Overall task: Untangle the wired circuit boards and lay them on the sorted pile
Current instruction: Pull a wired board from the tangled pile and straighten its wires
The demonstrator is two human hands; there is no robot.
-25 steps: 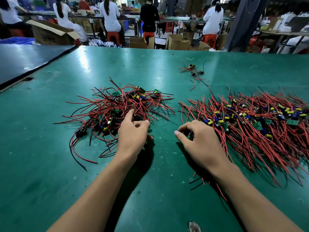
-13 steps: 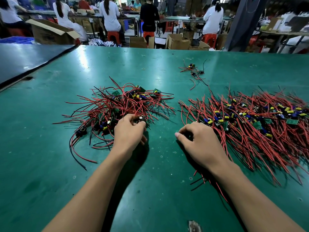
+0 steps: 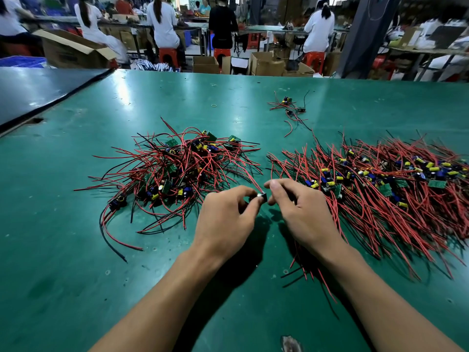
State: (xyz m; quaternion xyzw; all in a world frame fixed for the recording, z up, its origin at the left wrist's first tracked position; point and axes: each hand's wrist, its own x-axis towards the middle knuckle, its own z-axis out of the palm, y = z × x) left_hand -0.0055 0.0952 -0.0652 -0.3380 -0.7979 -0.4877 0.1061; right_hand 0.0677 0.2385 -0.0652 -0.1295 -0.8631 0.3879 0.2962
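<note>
Board (image 3: 262, 196) pinched between both hands, above the table (image 3: 76, 250).
Left hand (image 3: 225, 219) and right hand (image 3: 302, 212) grip it between tangle (image 3: 177, 168) and sorted pile (image 3: 393, 189); its red wire trails toward the tangle.

1. Tangled pile (image 3: 177, 171): small green boards with blue and yellow capacitors, their red and black leads looped and crossed in all directions. It lies left of centre on the green table.
2. Sorted pile (image 3: 380, 189): boards in a rough row, with red leads fanned out roughly parallel. It lies to the right, apart from the tangle.
3. Single board (image 3: 262, 196): small, dark and mostly hidden, held between the two piles. A red lead runs from it back toward the tangle.
4. Stray cluster (image 3: 289, 107): a few wired boards lying farther back.
</note>
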